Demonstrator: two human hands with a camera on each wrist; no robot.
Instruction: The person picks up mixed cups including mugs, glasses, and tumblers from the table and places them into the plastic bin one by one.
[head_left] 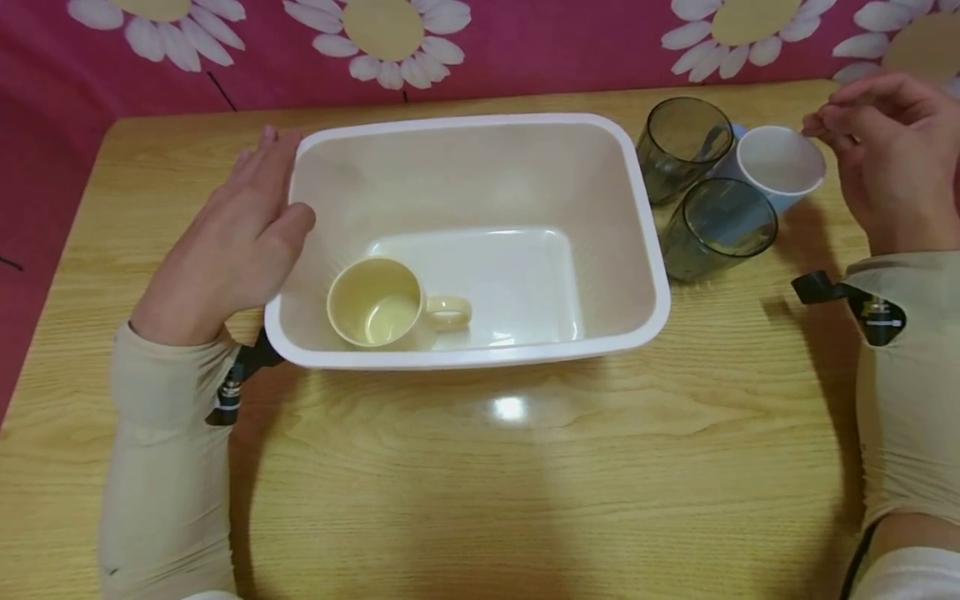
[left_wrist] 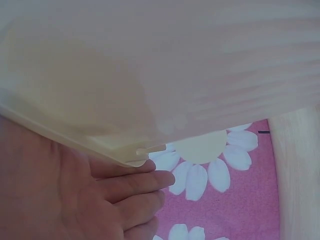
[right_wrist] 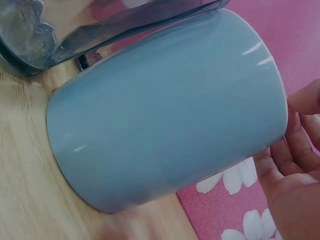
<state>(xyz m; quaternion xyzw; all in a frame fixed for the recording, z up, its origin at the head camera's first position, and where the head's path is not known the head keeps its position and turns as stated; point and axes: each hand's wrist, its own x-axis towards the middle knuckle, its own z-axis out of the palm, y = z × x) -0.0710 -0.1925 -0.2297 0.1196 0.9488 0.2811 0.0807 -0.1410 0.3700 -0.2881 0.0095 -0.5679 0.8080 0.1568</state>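
My left hand [head_left: 232, 229] rests over the left rim of a white plastic tub [head_left: 465, 358], its thumb hooked inside and its fingers along the outside. The left wrist view shows those fingers [left_wrist: 137, 182] beside the tub's wall [left_wrist: 200, 75]. Inside the tub, at its near left corner, stands a yellow mug [head_left: 382, 308], handle to the right. At the far right, my right hand [head_left: 896, 154] is at the rim of a light blue cup [head_left: 783, 167], fingers loosely bent. From the right wrist, the blue cup [right_wrist: 170, 110] appears close up, the hand [right_wrist: 295, 165] by its rim.
Two dark see-through glasses [head_left: 686, 150] stand between the tub and the blue cup, close against both. Everything is on a wooden table [head_left: 480, 483]. Behind its far edge hangs a pink cloth [head_left: 555, 50] with white flowers.
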